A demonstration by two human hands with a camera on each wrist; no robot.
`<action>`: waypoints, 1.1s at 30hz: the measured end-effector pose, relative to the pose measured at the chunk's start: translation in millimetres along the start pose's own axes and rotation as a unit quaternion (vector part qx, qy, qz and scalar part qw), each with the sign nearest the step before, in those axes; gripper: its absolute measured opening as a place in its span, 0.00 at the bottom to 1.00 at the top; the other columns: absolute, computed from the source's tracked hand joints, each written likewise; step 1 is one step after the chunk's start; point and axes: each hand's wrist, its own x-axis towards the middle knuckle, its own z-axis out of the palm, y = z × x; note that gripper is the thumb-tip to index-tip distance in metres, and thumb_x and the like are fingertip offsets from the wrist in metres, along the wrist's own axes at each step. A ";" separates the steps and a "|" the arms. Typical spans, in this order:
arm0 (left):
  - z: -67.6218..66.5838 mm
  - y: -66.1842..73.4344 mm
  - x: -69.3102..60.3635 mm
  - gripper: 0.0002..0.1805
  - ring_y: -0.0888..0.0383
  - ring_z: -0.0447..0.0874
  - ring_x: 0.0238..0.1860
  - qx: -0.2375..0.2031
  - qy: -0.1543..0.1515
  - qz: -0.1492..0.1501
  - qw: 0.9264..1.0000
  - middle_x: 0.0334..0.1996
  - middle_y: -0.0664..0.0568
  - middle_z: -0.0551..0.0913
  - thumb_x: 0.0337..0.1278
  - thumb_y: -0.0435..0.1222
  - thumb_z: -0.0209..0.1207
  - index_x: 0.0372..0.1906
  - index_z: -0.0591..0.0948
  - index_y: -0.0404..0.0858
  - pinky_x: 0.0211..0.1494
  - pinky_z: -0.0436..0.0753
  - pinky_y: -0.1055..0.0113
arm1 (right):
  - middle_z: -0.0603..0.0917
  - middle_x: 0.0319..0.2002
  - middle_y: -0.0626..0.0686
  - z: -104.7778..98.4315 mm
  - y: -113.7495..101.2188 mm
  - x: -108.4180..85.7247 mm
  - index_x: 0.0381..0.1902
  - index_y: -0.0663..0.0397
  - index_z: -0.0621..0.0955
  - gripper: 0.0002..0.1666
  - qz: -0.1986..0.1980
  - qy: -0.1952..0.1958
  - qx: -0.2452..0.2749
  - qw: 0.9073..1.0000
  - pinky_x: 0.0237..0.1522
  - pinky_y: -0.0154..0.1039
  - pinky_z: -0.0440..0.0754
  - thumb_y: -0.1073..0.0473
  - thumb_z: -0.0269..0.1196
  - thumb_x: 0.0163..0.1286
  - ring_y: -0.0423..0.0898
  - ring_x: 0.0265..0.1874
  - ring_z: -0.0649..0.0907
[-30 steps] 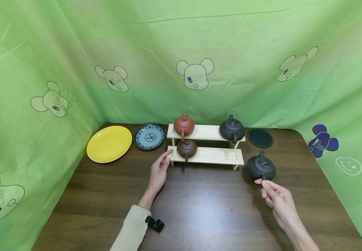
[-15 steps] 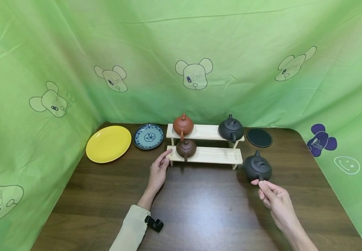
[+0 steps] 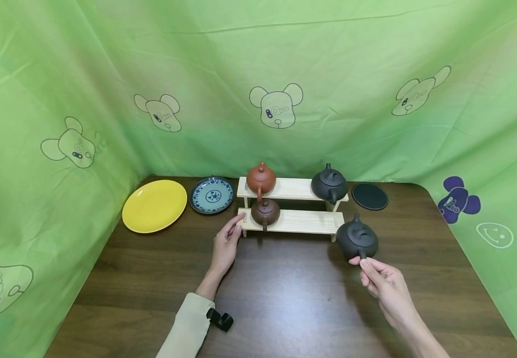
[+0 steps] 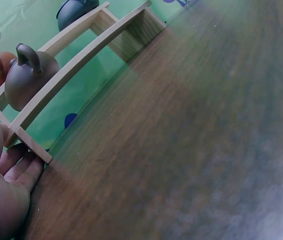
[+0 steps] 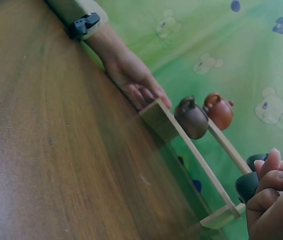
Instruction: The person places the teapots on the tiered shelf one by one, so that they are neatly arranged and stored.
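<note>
My right hand (image 3: pixel 385 286) pinches the handle of a black teapot (image 3: pixel 358 239) at the right end of the two-tier wooden stand (image 3: pixel 305 221). In the right wrist view, that teapot (image 5: pixel 246 186) is partly behind my fingers and appears raised off the table. My left hand (image 3: pixel 226 247) holds the left end of the lower tier, its fingers around the end board, as the left wrist view shows (image 4: pixel 4 175). Near it on that tier sits a small dark brown teapot (image 3: pixel 265 212). The upper tier bears a reddish-brown teapot (image 3: pixel 260 179) and another black teapot (image 3: pixel 329 184).
A yellow plate (image 3: pixel 154 206) and a blue patterned plate (image 3: pixel 212 195) lie left of the stand. At its right is a dark round coaster (image 3: pixel 369 196). Green printed cloth (image 3: pixel 213 59) hangs behind and beside the wooden table (image 3: pixel 280 303).
My right hand has carried the black teapot leftward, closer to the lower tier's right end. The left hand stays on the stand, and the other teapots keep their places.
</note>
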 end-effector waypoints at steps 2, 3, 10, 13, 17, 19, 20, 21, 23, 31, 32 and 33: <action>-0.5 0.0 0.1 0.20 0.59 0.90 0.51 0.002 -0.001 -0.001 1.000 0.52 0.60 0.93 0.87 0.42 0.59 0.73 0.85 0.60 0.55 0.84 0.70 | 0.76 0.23 0.41 2.0 0.6 0.2 0.49 0.65 0.88 0.15 0.000 -0.006 -0.001 1.000 0.20 0.52 0.45 0.65 0.55 0.90 0.53 0.19 0.52; -0.8 -0.3 0.4 0.20 0.59 0.89 0.51 0.004 -0.002 0.001 1.000 0.52 0.59 0.93 0.87 0.42 0.58 0.74 0.84 0.60 0.54 0.84 0.69 | 0.76 0.23 0.41 2.9 0.8 0.4 0.49 0.64 0.88 0.15 -0.001 -0.008 -0.001 1.000 0.20 0.52 0.45 0.65 0.55 0.90 0.53 0.19 0.52; -2.8 -7.6 3.6 0.20 0.58 0.89 0.53 -0.016 -0.014 -0.018 1.000 0.55 0.58 0.93 0.87 0.44 0.59 0.73 0.84 0.62 0.56 0.83 0.70 | 0.76 0.23 0.41 9.2 0.9 2.5 0.50 0.65 0.88 0.16 -0.001 -0.018 -0.006 1.000 0.20 0.52 0.45 0.64 0.55 0.90 0.52 0.19 0.52; -3.0 -9.6 3.6 0.20 0.58 0.88 0.51 -0.021 -0.014 -0.021 0.999 0.53 0.57 0.93 0.87 0.44 0.60 0.73 0.84 0.62 0.55 0.83 0.70 | 0.76 0.23 0.41 12.0 0.3 3.7 0.49 0.60 0.89 0.15 0.000 -0.018 -0.011 1.000 0.20 0.52 0.46 0.64 0.55 0.90 0.51 0.19 0.52; -1.9 -6.7 2.8 0.20 0.59 0.89 0.52 -0.015 -0.013 -0.011 1.000 0.54 0.59 0.93 0.87 0.43 0.59 0.74 0.84 0.61 0.55 0.83 0.70 | 0.75 0.23 0.41 15.7 1.0 5.9 0.49 0.63 0.89 0.15 -0.001 -0.014 -0.015 1.000 0.20 0.52 0.46 0.64 0.56 0.89 0.50 0.18 0.53; -1.2 -3.8 2.3 0.20 0.58 0.89 0.52 -0.007 -0.010 -0.004 1.000 0.54 0.60 0.93 0.87 0.42 0.59 0.74 0.84 0.60 0.55 0.84 0.70 | 0.76 0.22 0.41 17.5 2.2 7.2 0.50 0.69 0.87 0.15 -0.002 -0.010 -0.017 1.000 0.19 0.52 0.46 0.64 0.56 0.89 0.49 0.17 0.54; -1.1 -2.5 2.3 0.20 0.58 0.89 0.53 -0.005 -0.009 -0.005 1.000 0.54 0.60 0.93 0.87 0.42 0.58 0.74 0.84 0.60 0.56 0.84 0.70 | 0.76 0.22 0.41 18.3 3.1 7.9 0.51 0.72 0.86 0.16 -0.002 -0.007 -0.017 1.000 0.19 0.52 0.46 0.64 0.56 0.89 0.48 0.17 0.54; -0.9 -1.1 2.1 0.20 0.58 0.89 0.53 -0.001 -0.007 -0.004 1.000 0.54 0.61 0.93 0.88 0.41 0.58 0.74 0.84 0.60 0.56 0.84 0.69 | 0.76 0.22 0.41 19.1 4.0 8.7 0.51 0.75 0.85 0.16 -0.003 -0.006 -0.017 1.000 0.19 0.52 0.46 0.63 0.56 0.89 0.47 0.17 0.54; -1.4 -1.2 2.2 0.20 0.57 0.89 0.53 -0.004 -0.009 -0.012 1.000 0.53 0.60 0.93 0.88 0.41 0.58 0.73 0.85 0.62 0.56 0.84 0.69 | 0.76 0.22 0.41 21.0 5.5 9.7 0.52 0.76 0.85 0.17 -0.002 -0.002 -0.016 1.000 0.19 0.52 0.46 0.63 0.56 0.89 0.46 0.16 0.55; -1.0 2.1 0.7 0.21 0.57 0.89 0.50 0.002 -0.005 -0.009 1.000 0.49 0.63 0.93 0.87 0.39 0.58 0.73 0.84 0.61 0.54 0.84 0.69 | 0.75 0.22 0.42 30.2 8.7 17.2 0.48 0.58 0.90 0.15 -0.004 0.001 -0.006 1.000 0.19 0.51 0.46 0.62 0.57 0.89 0.47 0.16 0.54; -1.1 2.2 0.4 0.21 0.57 0.89 0.50 0.002 -0.004 -0.010 1.000 0.49 0.63 0.93 0.87 0.39 0.58 0.73 0.84 0.61 0.54 0.84 0.69 | 0.75 0.22 0.42 31.3 9.4 18.1 0.48 0.58 0.90 0.15 -0.005 0.000 -0.006 1.000 0.19 0.51 0.46 0.62 0.57 0.89 0.48 0.16 0.54; -1.1 2.3 0.2 0.21 0.57 0.89 0.50 0.003 -0.004 -0.009 1.000 0.49 0.63 0.93 0.87 0.40 0.58 0.73 0.84 0.61 0.54 0.84 0.69 | 0.75 0.22 0.42 32.2 10.1 19.1 0.48 0.61 0.89 0.15 -0.005 0.001 -0.007 1.000 0.19 0.51 0.46 0.62 0.57 0.89 0.48 0.17 0.54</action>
